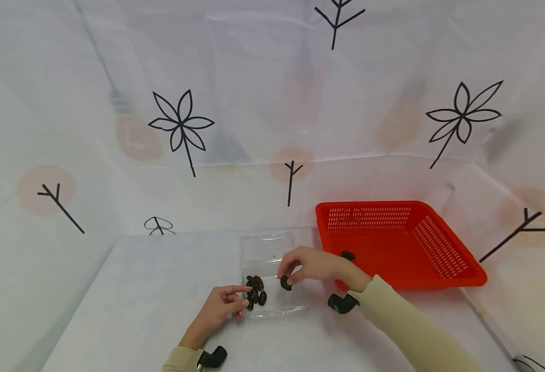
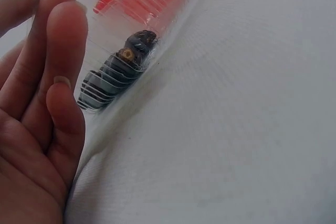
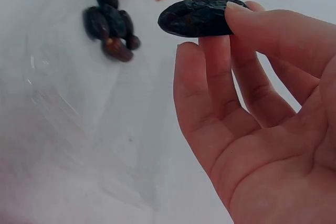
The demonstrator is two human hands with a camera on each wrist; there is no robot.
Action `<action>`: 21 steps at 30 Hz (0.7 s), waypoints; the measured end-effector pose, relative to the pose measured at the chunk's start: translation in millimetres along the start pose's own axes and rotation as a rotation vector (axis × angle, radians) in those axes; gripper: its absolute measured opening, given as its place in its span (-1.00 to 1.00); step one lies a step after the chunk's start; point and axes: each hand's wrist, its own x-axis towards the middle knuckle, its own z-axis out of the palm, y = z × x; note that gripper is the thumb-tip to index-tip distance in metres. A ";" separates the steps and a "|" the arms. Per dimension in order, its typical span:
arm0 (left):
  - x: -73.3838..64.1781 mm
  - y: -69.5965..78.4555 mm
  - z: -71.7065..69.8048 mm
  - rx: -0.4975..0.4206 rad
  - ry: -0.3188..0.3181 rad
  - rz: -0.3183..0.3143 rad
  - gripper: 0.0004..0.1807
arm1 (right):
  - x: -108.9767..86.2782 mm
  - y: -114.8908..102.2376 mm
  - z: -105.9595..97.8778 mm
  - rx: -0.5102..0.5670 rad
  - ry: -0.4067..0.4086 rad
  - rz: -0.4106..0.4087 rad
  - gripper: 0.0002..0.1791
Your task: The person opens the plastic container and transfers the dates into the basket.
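A dark, wrinkled date (image 3: 197, 17) is pinched between the thumb and fingers of my right hand (image 1: 311, 263), held over the right part of a clear plastic box (image 1: 274, 311). My left hand (image 1: 223, 305) holds the box at its left wall, with the fingertips at the rim. Inside, close to those fingertips, several dates (image 1: 262, 298) lie in a cluster. Through the ribbed wall, the left wrist view shows some of these dates (image 2: 113, 77). The box's lid (image 1: 266, 248) lies folded back, away from me.
A red plastic basket (image 1: 404, 258) with slotted sides stands at the back right, behind my right forearm. One dark date (image 1: 348, 255) shows inside it, near its left wall. White patterned cloth covers the table (image 1: 128, 305) and hangs behind it.
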 end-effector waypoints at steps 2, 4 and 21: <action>-0.1 -0.3 0.0 0.004 -0.002 0.004 -0.60 | -5.9 -1.9 -7.9 0.006 0.036 0.013 -0.79; -0.2 0.1 0.2 0.008 -0.003 0.008 -0.60 | -12.1 -3.9 -16.4 0.008 0.079 0.031 -0.80; -1.3 1.3 0.4 -0.002 0.001 -0.033 -0.59 | -68.8 15.0 -92.5 0.081 0.391 0.198 -0.70</action>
